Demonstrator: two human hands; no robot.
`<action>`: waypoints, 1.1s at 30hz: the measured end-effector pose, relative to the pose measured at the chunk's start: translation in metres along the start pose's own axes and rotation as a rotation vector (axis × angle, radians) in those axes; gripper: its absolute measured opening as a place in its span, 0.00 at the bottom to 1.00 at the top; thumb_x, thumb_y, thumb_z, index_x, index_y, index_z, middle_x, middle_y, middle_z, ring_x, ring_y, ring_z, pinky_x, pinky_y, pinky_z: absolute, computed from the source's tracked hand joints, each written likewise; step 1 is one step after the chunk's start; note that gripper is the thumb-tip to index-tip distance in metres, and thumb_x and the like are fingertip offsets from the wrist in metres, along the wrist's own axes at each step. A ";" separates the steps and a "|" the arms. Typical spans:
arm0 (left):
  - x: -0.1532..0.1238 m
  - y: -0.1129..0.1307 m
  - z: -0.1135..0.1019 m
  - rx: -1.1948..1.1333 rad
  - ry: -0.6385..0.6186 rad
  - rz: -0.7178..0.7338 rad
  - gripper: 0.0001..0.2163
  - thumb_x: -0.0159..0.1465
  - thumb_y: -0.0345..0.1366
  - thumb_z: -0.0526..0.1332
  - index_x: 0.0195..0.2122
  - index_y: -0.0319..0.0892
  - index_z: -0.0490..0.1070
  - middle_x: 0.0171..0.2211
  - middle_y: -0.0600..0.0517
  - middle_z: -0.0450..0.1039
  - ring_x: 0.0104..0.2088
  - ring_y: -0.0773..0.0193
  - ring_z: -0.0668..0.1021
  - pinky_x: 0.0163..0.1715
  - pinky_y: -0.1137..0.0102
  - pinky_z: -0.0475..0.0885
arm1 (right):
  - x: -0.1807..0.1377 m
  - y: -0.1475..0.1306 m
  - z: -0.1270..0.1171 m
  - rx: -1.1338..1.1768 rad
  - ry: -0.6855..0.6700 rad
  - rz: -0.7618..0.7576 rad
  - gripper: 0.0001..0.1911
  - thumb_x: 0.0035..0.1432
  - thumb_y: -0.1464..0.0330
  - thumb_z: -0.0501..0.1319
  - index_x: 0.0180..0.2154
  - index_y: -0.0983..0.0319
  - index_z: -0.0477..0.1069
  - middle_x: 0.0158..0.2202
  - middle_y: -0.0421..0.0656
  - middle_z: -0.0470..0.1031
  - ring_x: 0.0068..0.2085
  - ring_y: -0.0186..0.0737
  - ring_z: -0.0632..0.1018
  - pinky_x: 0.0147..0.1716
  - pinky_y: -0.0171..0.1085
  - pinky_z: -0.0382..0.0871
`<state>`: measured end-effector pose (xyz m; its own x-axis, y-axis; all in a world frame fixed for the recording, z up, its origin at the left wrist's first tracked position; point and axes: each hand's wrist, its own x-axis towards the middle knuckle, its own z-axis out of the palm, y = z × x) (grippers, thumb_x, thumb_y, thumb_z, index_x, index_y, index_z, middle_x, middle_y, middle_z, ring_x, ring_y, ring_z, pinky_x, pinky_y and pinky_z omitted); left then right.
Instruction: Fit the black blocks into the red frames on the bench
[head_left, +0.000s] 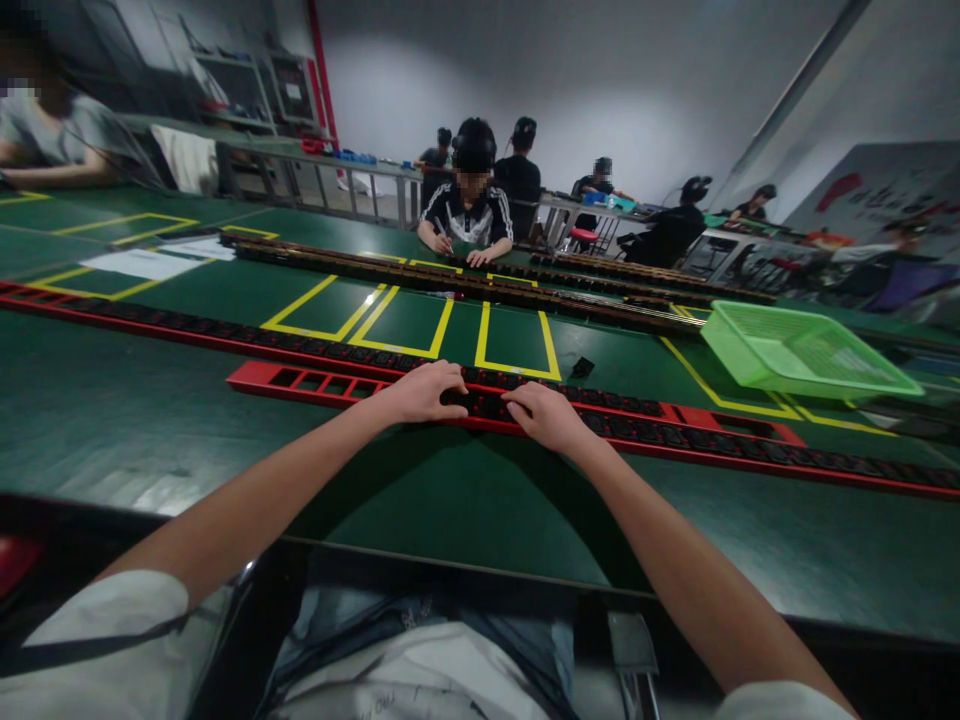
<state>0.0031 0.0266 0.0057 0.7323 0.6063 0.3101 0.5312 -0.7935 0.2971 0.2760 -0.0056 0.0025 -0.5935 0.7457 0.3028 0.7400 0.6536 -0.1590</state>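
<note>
A long red rail (pixel 645 446) with a row of black square modules set in it lies across the table in front of me. My left hand (pixel 429 393) rests on this rail, its fingers curled over the far side and its thumb nearer me. To the right, my right hand (pixel 551 415) lies on the same rail with fingers bent and thumb close to them. Black modules (pixel 487 404) show in the gap between both hands. At the left, the rail's end (pixel 262 378) has bare slots. A second red rail (pixel 187 332) with black modules runs just behind.
A light-green plastic basket (pixel 810 350) stands at the right. One loose black piece (pixel 582 367) lies beyond the rails. Dark long strips (pixel 360 264) cross the table farther back, where a person (pixel 469 215) sits opposite. White papers (pixel 150 262) lie at the left.
</note>
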 end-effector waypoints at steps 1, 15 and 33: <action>0.000 0.000 -0.001 -0.010 -0.004 -0.009 0.14 0.62 0.47 0.64 0.41 0.42 0.76 0.41 0.47 0.71 0.44 0.54 0.74 0.45 0.61 0.68 | 0.000 0.000 0.000 0.000 0.000 -0.003 0.15 0.67 0.68 0.54 0.49 0.60 0.78 0.48 0.47 0.80 0.50 0.46 0.77 0.54 0.45 0.69; -0.011 -0.010 -0.015 -0.048 -0.088 0.012 0.19 0.60 0.46 0.66 0.49 0.42 0.76 0.45 0.45 0.71 0.47 0.53 0.74 0.49 0.62 0.69 | -0.001 0.000 0.000 0.031 0.021 0.009 0.15 0.67 0.69 0.55 0.49 0.61 0.78 0.46 0.48 0.81 0.48 0.45 0.78 0.51 0.44 0.71; -0.014 -0.010 -0.037 0.002 -0.212 -0.180 0.18 0.59 0.49 0.66 0.43 0.41 0.78 0.39 0.48 0.77 0.38 0.59 0.76 0.38 0.67 0.68 | -0.001 -0.006 -0.007 -0.023 0.018 -0.020 0.15 0.67 0.68 0.54 0.47 0.63 0.79 0.44 0.50 0.80 0.46 0.48 0.78 0.48 0.44 0.72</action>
<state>-0.0281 0.0286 0.0318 0.6991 0.7128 0.0567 0.6612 -0.6746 0.3282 0.2740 -0.0111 0.0102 -0.6025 0.7300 0.3226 0.7352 0.6650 -0.1314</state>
